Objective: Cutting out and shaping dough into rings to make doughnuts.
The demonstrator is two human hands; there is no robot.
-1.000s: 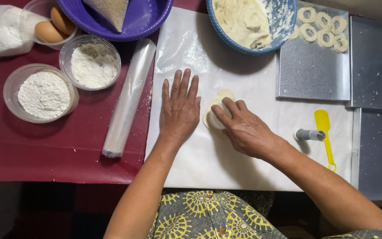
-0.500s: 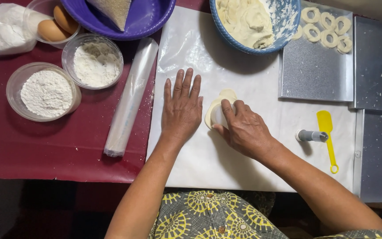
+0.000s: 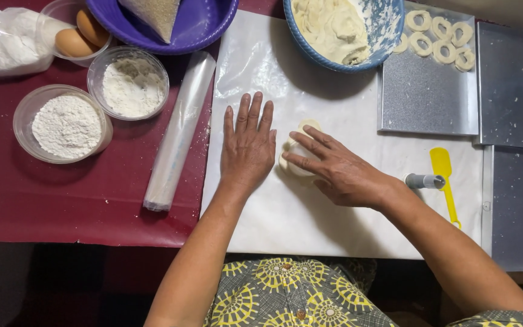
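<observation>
Head view: beside the blue dough bowl [image 3: 382,42], the right hand [image 3: 340,172] has slid its pressed-together fingers further over the dough piece [image 3: 298,158] — flattening continues — while the left hand [image 3: 248,145] stays flat, fingers slightly spread, just left of it.

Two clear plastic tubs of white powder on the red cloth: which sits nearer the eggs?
The smaller clear tub of white powder, right beside the container of brown eggs; the larger tub lies farther toward the table's near edge.

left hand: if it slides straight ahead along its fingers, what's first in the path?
Bare white sheet first. The left hand lies flat, fingers pointing up-frame and slightly right. On that line the next thing looks like the blue dough bowl, or the gap left of it; too close to tell.
</observation>
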